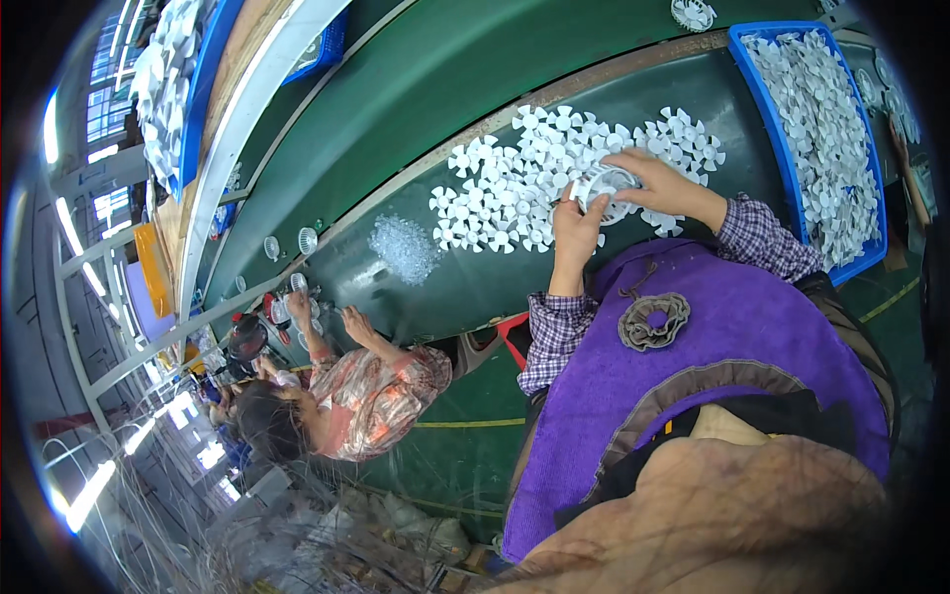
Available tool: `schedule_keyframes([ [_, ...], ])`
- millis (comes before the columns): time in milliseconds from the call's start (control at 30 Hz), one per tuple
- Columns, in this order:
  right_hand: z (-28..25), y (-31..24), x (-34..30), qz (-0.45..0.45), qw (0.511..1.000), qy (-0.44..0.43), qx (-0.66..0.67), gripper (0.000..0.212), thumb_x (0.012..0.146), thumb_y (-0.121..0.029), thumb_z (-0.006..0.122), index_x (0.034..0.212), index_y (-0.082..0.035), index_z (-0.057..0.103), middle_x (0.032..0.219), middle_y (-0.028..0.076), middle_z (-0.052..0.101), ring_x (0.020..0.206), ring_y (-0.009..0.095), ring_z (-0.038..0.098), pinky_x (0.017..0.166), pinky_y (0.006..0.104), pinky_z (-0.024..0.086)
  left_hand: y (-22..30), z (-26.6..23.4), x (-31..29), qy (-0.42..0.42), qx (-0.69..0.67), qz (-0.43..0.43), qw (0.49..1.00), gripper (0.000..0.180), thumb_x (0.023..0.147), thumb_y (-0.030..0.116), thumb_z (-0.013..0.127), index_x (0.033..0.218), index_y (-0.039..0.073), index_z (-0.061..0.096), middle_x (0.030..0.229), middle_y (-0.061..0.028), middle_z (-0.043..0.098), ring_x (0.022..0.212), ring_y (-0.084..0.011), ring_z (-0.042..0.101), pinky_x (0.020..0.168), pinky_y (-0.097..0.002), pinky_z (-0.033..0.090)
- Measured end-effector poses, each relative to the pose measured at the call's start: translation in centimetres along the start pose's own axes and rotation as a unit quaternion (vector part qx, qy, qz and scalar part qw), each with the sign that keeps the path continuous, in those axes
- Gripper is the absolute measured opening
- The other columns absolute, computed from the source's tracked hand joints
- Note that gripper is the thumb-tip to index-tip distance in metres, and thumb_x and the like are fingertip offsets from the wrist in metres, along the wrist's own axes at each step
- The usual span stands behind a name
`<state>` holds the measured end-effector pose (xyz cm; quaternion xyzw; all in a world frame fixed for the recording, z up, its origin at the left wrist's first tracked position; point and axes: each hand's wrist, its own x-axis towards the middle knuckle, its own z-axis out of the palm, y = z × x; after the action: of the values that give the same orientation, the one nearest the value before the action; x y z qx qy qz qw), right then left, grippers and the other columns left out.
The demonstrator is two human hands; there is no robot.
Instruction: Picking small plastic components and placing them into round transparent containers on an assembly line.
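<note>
Between my hands is a round, ribbed fan guard (600, 182) of clear, whitish plastic, held above the green work surface. My left hand (574, 234) closes on its near left edge, thumb upward. My right hand (653, 182) grips the far right side, fingers bent over the rim. Whether a fan blade sits inside the guard I cannot tell. Around and beneath my hands lies a wide spread of small white fan blades (505, 193). Left of them is a heap of small clear plastic pieces (404, 249), too small to name.
On the right stands a blue crate (792, 188) full of white fan blades. A green conveyor belt (416, 129) runs along the far side, with another round guard (693, 14) on it. At the left a co-worker (381, 401) handles parts at the same bench.
</note>
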<state>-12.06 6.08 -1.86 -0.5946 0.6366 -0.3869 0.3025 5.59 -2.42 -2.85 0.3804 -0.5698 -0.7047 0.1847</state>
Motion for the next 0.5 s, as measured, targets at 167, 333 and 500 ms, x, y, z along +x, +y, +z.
schedule_keyframes([
  [167,0.7,1.0,-0.2,0.077,0.992,-0.051,0.089,0.042,0.078,-0.023,0.068,0.111,-0.003,0.051,0.095,0.018,0.059,0.089,0.032,0.058,0.075,0.0378,0.045,0.2,-0.1,-0.1,-0.040,0.048,-0.029,0.998,0.032,0.083,0.002,0.063,0.114,-0.003,0.054,0.099,-0.0074,0.064,0.081,-0.0099,0.059,0.071,-0.0239,0.047],
  [333,1.6,4.2,1.8,0.153,0.972,-0.088,0.156,0.036,0.077,-0.020,0.070,0.103,-0.003,0.054,0.082,0.007,0.057,0.075,0.017,0.052,0.067,0.0310,0.042,-1.6,-0.6,1.6,-0.032,-0.039,-0.124,0.991,0.035,0.086,0.009,0.061,0.117,-0.004,0.051,0.105,-0.0105,0.063,0.084,-0.0154,0.062,0.069,-0.0279,0.053],
  [500,-1.4,9.2,5.9,0.214,0.910,0.071,0.348,0.041,0.082,-0.020,0.067,0.116,-0.003,0.053,0.091,0.003,0.059,0.076,0.008,0.056,0.064,0.0242,0.047,-1.7,-1.0,1.5,-0.028,-0.110,-0.178,0.977,0.028,0.092,0.017,0.056,0.114,0.000,0.053,0.105,-0.0116,0.062,0.085,-0.0175,0.064,0.060,-0.0275,0.055],
])
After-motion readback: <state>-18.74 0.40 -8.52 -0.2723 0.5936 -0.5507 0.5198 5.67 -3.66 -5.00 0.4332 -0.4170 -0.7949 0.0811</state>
